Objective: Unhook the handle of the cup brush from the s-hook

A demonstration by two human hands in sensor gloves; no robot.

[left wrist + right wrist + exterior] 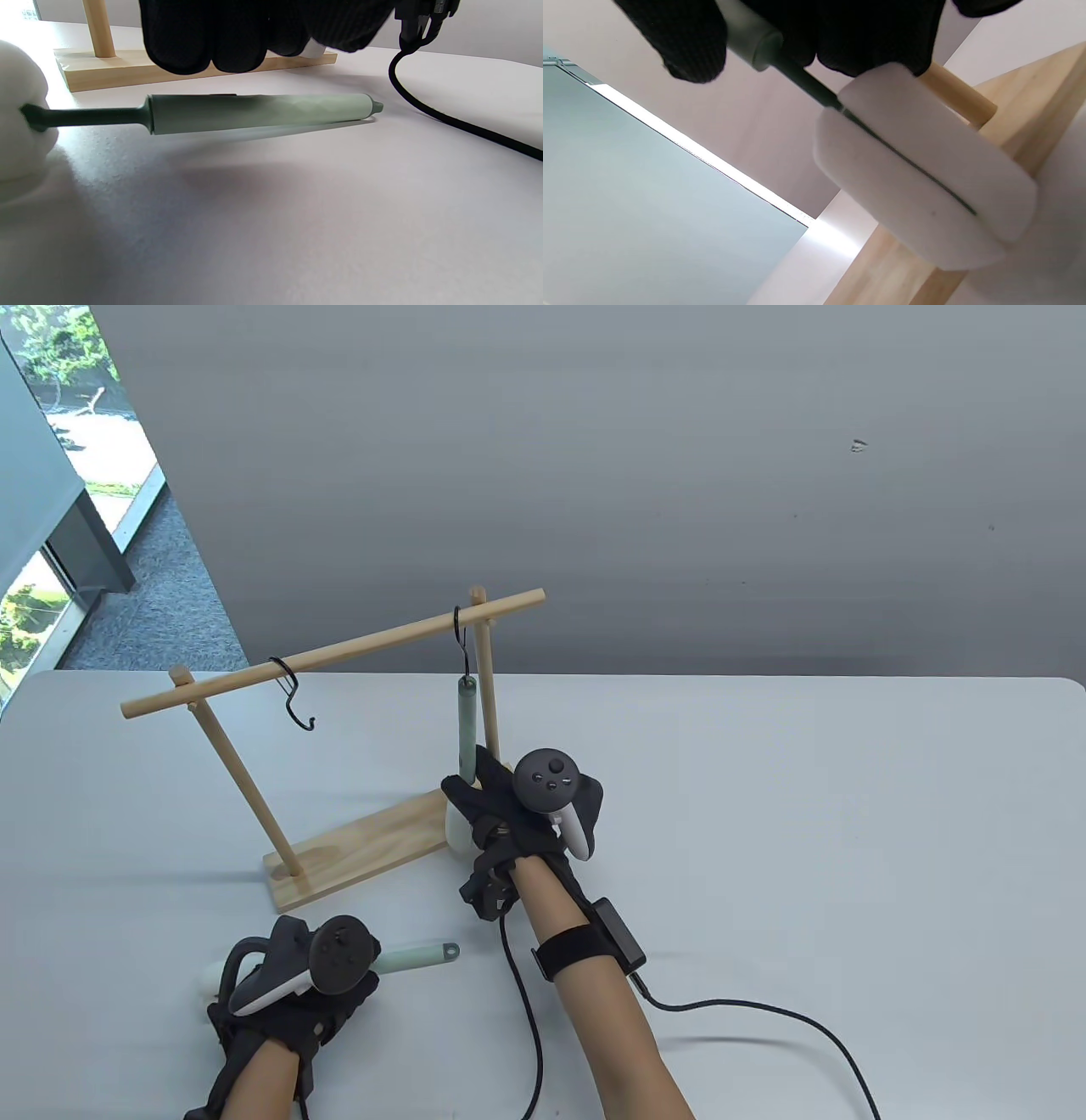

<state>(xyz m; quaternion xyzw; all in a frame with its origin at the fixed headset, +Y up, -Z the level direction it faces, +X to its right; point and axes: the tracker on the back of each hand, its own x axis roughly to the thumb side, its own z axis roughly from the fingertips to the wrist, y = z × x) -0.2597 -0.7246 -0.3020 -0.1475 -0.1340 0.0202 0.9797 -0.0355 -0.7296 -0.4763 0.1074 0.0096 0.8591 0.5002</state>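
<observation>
A pale green cup brush handle [467, 721] hangs by its top loop from the right black s-hook [460, 634] on the wooden rod [339, 653]. My right hand [485, 797] grips the lower end of that handle, just above its white sponge head [456, 830]. In the right wrist view my fingers [687, 46] wrap the handle [746, 44], with the sponge head [925, 169] below them. A second brush [416, 957] lies flat on the table. My left hand [339, 984] hovers over it; its fingers [203, 42] hang above the handle [254, 112] without touching.
The left s-hook [293, 691] hangs empty on the rod. The rack's wooden base [356, 848] and two posts [488, 687] stand right by my right hand. A black cable [764, 1014] trails across the table from my right wrist.
</observation>
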